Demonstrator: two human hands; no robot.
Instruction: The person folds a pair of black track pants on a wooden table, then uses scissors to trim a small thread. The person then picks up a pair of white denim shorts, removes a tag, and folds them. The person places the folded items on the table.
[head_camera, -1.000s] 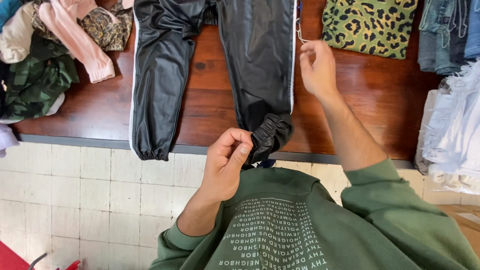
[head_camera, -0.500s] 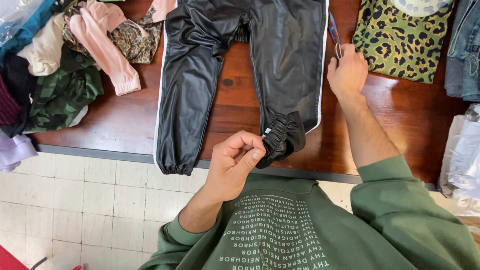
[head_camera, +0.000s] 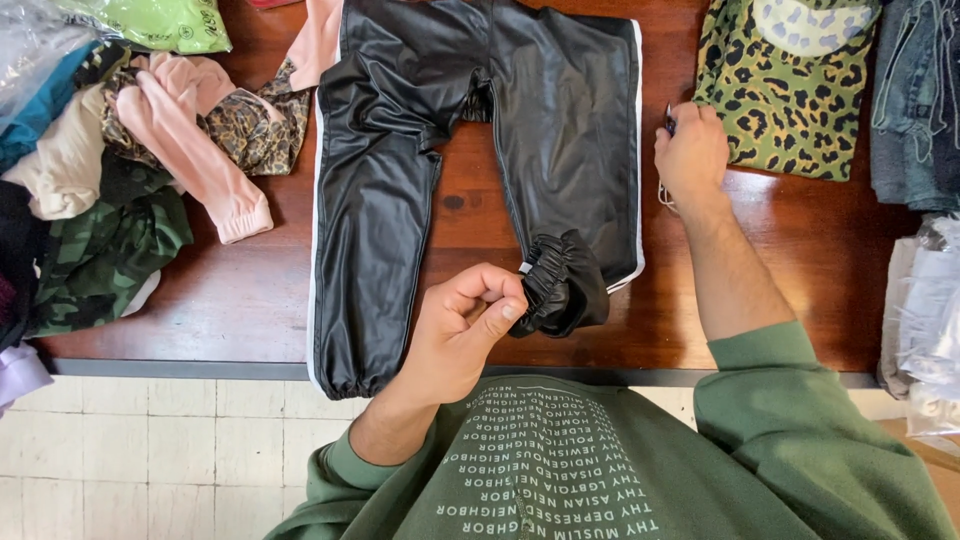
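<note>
A pair of shiny black trousers (head_camera: 380, 200) with white side stripes lies flat on the wooden table (head_camera: 230, 300). One leg hangs over the near edge, and the other leg's gathered cuff (head_camera: 560, 290) is bunched up. My left hand (head_camera: 465, 325) has its fingers pinched together against that cuff. My right hand (head_camera: 690, 150) rests on the table just right of the striped leg, closed around a small metal tool that looks like scissors (head_camera: 667, 122), mostly hidden in the fist.
A green leopard-print garment (head_camera: 790, 90) lies beside my right hand, with folded denim (head_camera: 915, 100) and plastic-wrapped white items (head_camera: 925, 320) further right. A heap of mixed clothes (head_camera: 120, 180) fills the table's left side. Tiled floor (head_camera: 150, 440) shows below the edge.
The view has shifted, so more of the trousers' upper part shows. My right hand slid slightly right, toward the leopard-print garment. My left hand stays pinched at the cuff.
</note>
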